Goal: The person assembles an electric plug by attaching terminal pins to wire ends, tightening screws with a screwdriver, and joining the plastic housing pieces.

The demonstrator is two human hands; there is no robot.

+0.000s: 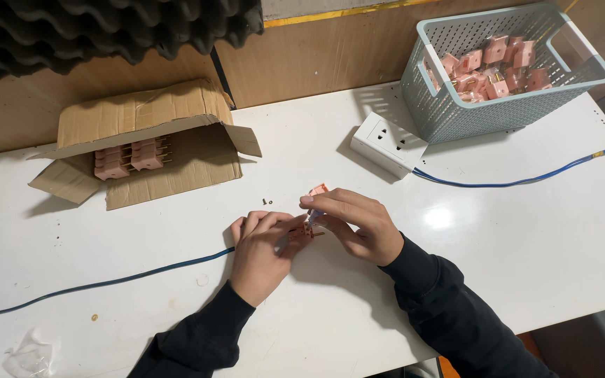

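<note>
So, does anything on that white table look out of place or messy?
A few things: tiny dark screws lie loose above the left hand, a small brass bit sits near the front edge, and the cardboard box lies tipped on its side, worn, flaps splayed.

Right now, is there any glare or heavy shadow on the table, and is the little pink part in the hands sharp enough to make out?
Head view: a soft glare spot shines on the white table right of the right hand; both hands cast dark shadows toward the near edge; the pink part between the left hand and the right is small, mostly covered, its detail unclear.
</note>
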